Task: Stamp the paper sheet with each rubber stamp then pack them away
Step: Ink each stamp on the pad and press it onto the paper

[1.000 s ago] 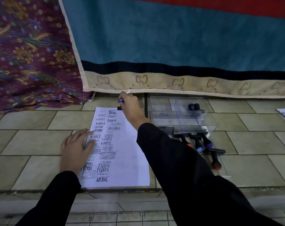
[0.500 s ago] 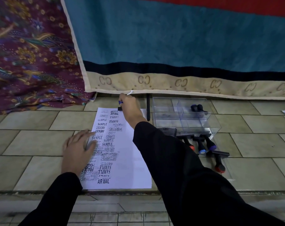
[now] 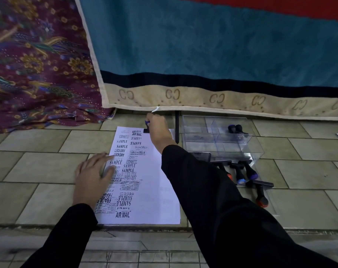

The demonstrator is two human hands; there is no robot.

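Both hands are staying where they were a second ago: the right hand [image 3: 157,128] is still curling its fingers round the blue-handled stamp [image 3: 146,130], pressing its black base on the top edge of the paper sheet [image 3: 154,200] beside an AIR MAIL print [image 3: 136,132], while the left hand [image 3: 92,178] is still lying flat, fingers spread, on the sheet's left side. Four other stamps [image 3: 250,171] are lying on the tiled floor [image 3: 38,167] near the clear box [image 3: 195,132].

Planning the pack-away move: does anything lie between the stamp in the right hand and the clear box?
Yes: a thin black bar sits between the right hand, gripping the stamp, and the box. Nothing else visible is in the way.
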